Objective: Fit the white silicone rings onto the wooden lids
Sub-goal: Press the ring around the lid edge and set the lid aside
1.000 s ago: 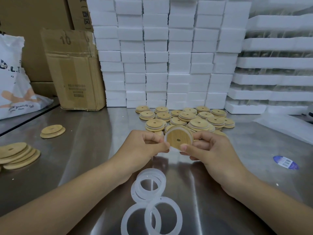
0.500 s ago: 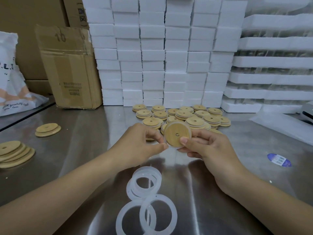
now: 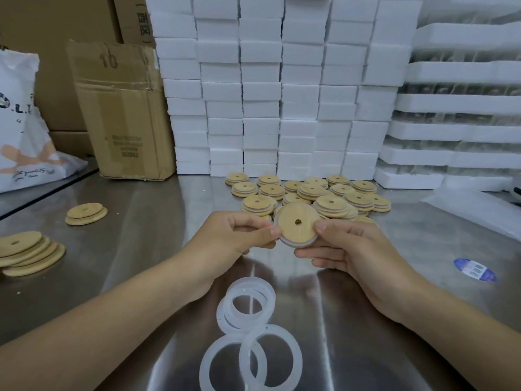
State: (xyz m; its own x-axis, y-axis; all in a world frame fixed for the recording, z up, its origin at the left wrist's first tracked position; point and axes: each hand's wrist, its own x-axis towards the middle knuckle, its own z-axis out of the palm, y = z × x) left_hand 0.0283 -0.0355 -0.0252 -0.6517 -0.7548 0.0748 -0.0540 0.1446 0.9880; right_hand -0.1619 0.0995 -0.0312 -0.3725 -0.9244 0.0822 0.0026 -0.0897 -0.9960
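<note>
One wooden lid (image 3: 297,225) is held between both hands, raised above the table (image 3: 135,249) near its middle, flat face toward the camera with the small centre hole showing. A white silicone ring (image 3: 303,246) shows as a pale rim around the lid's lower and left edge; whether it is seated all the way round cannot be told. The left hand (image 3: 236,232) pinches the lid's left edge between thumb and curled fingers. The right hand (image 3: 346,249) grips the right edge, thumb on the face and fingers beneath. Just in front of the forearms, several loose rings (image 3: 251,284) lie flat on the table in two overlapping groups, one nearer the camera than the other. Directly behind the held lid, a pile of lids (image 3: 310,191) sits in short, uneven stacks. Well apart at the left edge, a fanned stack of lids (image 3: 28,252) rests on the table, and a separate pair of lids (image 3: 86,214) lies beyond it. A blue oval label (image 3: 475,269) lies on the table to the right. Along the back stand a cardboard box (image 3: 124,114), a wall of white foam blocks (image 3: 270,88) and, further right, stacked foam trays (image 3: 462,108). A white printed bag (image 3: 22,122) leans at the far left.
</note>
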